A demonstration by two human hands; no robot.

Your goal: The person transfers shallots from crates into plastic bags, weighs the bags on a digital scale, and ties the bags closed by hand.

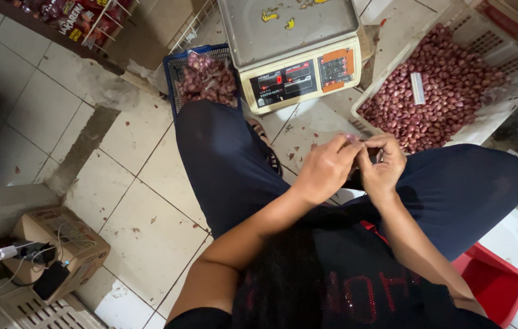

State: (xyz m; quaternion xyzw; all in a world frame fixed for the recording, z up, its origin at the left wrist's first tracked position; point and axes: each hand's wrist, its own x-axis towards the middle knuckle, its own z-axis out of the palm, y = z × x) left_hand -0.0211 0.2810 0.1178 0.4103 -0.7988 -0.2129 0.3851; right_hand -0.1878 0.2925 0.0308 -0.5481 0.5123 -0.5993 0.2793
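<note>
My left hand (325,169) and my right hand (382,164) meet over my lap, fingers pinched together on a small clear plastic bag (351,138) of which only a pinkish bit shows between the fingertips. What the bag holds is hidden by my fingers. A white plastic crate (517,91) full of small red shallots (441,97) sits just beyond my hands to the right. A grey digital scale (292,45) with a lit red display stands ahead of my knees.
A blue basket (177,64) with bagged shallots stands left of the scale. A red stool (493,283) is under me at the right. A cardboard box (67,244) with a charger and cables sits at lower left. Shallot skins litter the tiled floor (131,201).
</note>
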